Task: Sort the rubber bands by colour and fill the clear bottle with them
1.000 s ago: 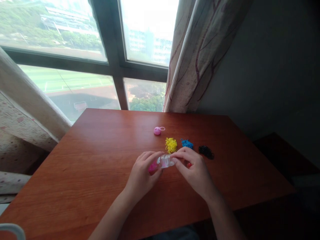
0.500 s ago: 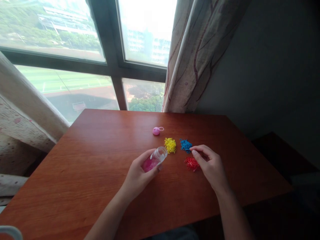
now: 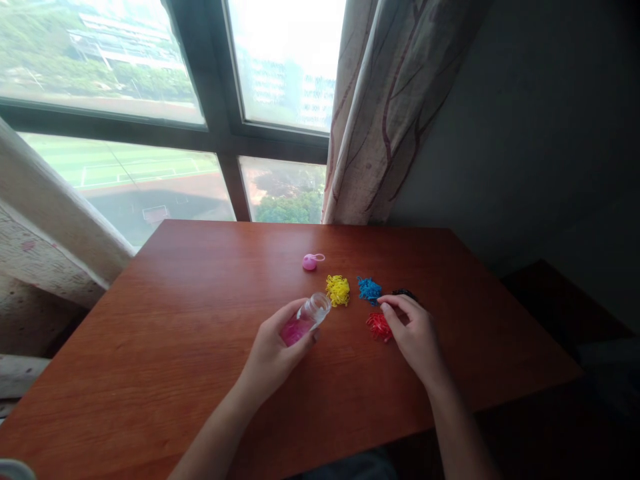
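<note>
My left hand point(image 3: 274, 347) is wrapped round a small clear bottle point(image 3: 314, 311), tilted with its open mouth up and to the right. Pink bits, which look like small rubber bands, lie in its lower part. My right hand point(image 3: 413, 333) has thumb and forefinger pinched together just above the table, by the blue pile of bands point(image 3: 369, 289). Whatever the fingertips hold is too small to make out. Beneath that hand is a red pile point(image 3: 379, 327), partly covered. A yellow pile point(image 3: 339, 291) lies beyond the bottle's mouth, and a black pile point(image 3: 404, 293) shows behind my right knuckles.
A pink round cap with a loop point(image 3: 309, 263) sits farther back on the brown wooden table point(image 3: 165, 333). Past the table's far edge are a window point(image 3: 285, 173) and patterned curtains point(image 3: 370, 133). Part of a pale rounded object point(image 3: 17, 469) shows at the lower left corner.
My right hand has shifted slightly left and down, its fingertips still pinched; the black pile now shows behind it. My left hand keeps the bottle almost still. The whole view has shifted slightly.
</note>
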Demonstrator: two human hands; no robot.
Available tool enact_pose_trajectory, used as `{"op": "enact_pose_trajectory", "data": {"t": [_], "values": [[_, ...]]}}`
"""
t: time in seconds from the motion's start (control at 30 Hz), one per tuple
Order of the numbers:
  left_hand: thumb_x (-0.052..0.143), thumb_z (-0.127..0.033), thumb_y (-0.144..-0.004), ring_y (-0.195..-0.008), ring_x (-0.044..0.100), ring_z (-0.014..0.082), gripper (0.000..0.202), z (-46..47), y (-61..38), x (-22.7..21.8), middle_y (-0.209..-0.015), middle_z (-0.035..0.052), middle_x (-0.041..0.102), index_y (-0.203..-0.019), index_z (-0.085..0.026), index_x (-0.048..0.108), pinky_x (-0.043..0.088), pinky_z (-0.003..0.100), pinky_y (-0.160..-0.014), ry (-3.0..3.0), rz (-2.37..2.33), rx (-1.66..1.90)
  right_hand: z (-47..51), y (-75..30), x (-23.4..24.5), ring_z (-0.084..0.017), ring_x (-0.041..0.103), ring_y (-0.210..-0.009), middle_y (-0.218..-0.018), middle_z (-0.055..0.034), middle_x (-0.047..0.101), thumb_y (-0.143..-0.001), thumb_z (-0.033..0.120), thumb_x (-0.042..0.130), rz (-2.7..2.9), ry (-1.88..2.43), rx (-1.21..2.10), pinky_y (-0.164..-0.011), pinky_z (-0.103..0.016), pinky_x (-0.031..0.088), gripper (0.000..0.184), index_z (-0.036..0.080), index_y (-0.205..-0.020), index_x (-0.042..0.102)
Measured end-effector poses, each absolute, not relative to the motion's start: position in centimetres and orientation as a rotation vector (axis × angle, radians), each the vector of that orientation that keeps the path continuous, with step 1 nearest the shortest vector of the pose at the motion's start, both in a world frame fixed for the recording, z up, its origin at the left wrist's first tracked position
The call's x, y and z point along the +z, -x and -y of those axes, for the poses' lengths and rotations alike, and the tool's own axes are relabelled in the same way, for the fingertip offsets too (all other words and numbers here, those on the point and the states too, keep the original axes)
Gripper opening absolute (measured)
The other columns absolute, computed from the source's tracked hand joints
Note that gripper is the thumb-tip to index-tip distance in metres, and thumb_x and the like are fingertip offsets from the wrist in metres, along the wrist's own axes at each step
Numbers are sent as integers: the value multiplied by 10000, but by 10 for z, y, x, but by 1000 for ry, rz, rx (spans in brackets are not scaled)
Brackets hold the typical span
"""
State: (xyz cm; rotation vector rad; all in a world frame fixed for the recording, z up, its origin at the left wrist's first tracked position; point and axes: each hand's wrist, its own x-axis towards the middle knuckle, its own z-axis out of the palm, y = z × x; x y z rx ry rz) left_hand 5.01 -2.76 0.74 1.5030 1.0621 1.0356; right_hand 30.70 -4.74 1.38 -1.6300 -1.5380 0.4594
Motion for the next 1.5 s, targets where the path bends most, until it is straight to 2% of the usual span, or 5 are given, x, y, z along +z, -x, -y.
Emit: {"op": "enact_pose_trajectory", "data": {"t": [0.3, 0.6, 0.8, 1.23, 1.5], "values": [[669, -256, -821, -978, 690, 227, 348, 31, -54, 7, -1112, 87, 731, -1160, -177, 654, 531, 322, -901, -1726, -1107, 998, 67, -335, -9, -233, 640, -840, -1014, -111, 679, -957, 380, 441, 1529, 1818, 170, -727, -363, 519, 273, 197, -1029, 630], [663, -253, -817, -966, 692, 216, 335, 32, -54, 8, -1100, 75, 735, -1145, -187, 659, 533, 295, -865, -1756, -1110, 974, 67, -338, -26, -266, 588, -1098, -1168, -114, 656, -952, 262, 375, 1789, 1720, 151, -971, -460, 475, 333, 192, -1167, 619], [642, -256, -834, -951, 687, 215, 324, 32, -54, 8, -1090, 86, 732, -1149, -183, 652, 537, 304, -851, -1783, -1100, 946, 56, -334, -34, -283, 574, -1107, -1206, -122, 642, -935, 253, 388, 1885, 1748, 105, -942, -484, 489, 397, 197, -1294, 550], [652, -269, -835, -948, 682, 199, 341, 32, -54, 5, -1096, 68, 728, -1164, -181, 634, 518, 283, -852, -1792, -1100, 917, 62, -329, -32, -257, 561, -1107, -1190, -115, 612, -921, 195, 382, 1875, 1701, 219, -978, -452, 477, 379, 186, -1266, 539], [650, -278, -840, -943, 684, 203, 337, 31, -54, 5, -1091, 70, 730, -1162, -177, 637, 518, 282, -848, -1797, -1107, 922, 59, -337, -34, -273, 573, -1044, -1128, -132, 602, -985, 374, 399, 1848, 1808, 103, -928, -444, 483, 335, 175, -1185, 580]]}}
